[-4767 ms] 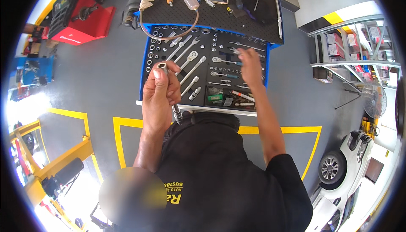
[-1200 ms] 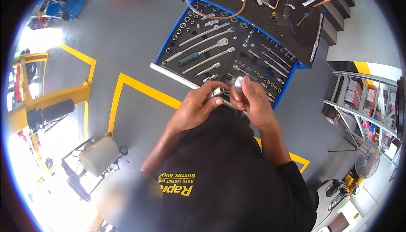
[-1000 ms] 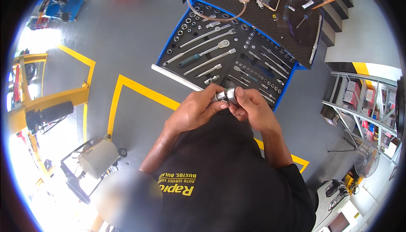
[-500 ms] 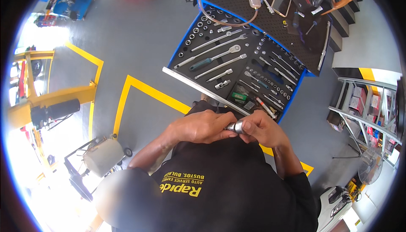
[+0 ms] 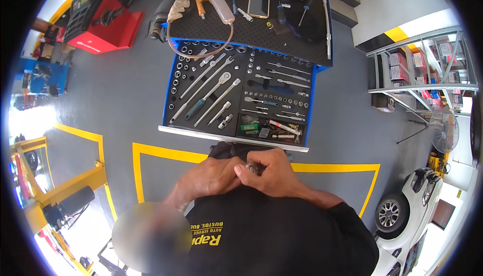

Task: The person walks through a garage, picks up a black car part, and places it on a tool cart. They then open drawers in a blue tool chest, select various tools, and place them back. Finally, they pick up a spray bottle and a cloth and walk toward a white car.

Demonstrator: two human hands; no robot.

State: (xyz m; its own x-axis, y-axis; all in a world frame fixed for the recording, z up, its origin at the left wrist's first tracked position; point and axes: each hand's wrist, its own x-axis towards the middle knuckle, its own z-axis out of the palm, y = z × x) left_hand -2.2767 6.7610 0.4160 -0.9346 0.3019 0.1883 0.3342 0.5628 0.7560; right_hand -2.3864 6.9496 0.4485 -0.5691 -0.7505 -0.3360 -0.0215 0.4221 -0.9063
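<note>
My left hand (image 5: 214, 176) and my right hand (image 5: 274, 175) meet in front of my dark shirt, just on my side of an open tool drawer (image 5: 201, 134). Between them a chrome socket (image 5: 255, 167) shows in small part. My right fingers and thumb are closed on it. The left hand is closed against the right, its fingertips tucked in, and what it grips is hidden. In the drawer's black inlay lie a ratchet with a dark teal handle (image 5: 195, 109), a combination wrench (image 5: 224, 65), extension bars (image 5: 221, 100) and rows of sockets (image 5: 177, 74).
On the cabinet top (image 5: 251, 37) lie a phone (image 5: 258, 3), a clear-bodied tool with a hose (image 5: 220, 5) and a screwdriver (image 5: 304, 14). Metal shelving (image 5: 420, 89), a fan (image 5: 445, 131) and a white car (image 5: 410, 215) stand at the right. A yellow post (image 5: 75, 188) is at left.
My view has turned, so the drawer now sits squarer and further left. Both hands have drawn tighter together, covering more of the chrome socket, which showed plainly before.
</note>
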